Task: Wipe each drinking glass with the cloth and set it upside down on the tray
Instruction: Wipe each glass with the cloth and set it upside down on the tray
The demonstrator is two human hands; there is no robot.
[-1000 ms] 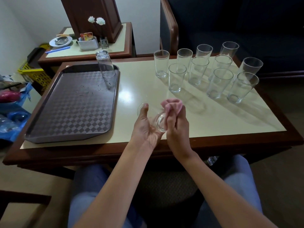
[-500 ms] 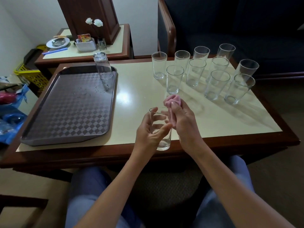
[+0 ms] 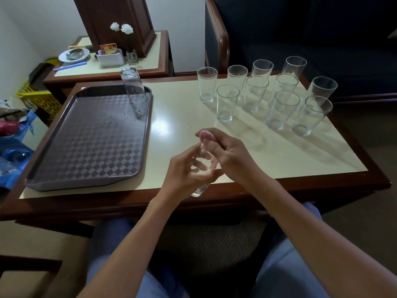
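My left hand (image 3: 184, 171) grips a clear drinking glass (image 3: 200, 189) upright over the table's front edge. My right hand (image 3: 229, 151) holds a pink cloth (image 3: 205, 135) bunched in its fingers, and its fingers are pushed down into the glass mouth. On the brown checkered tray (image 3: 86, 147) at the left, one glass (image 3: 133, 87) stands upside down in the far right corner. Several upright glasses (image 3: 255, 93) stand grouped at the table's back right.
The cream-topped table (image 3: 178, 112) has a dark wooden rim. A side table (image 3: 150, 59) behind holds a plate, a white holder and flowers. A dark armchair (image 3: 300, 29) stands beyond the glasses. A yellow basket (image 3: 40, 97) and blue bags (image 3: 15, 147) lie at the left.
The glass went from lying tilted in my left hand to upright. My right hand's fingers with the cloth have pushed down into its mouth.
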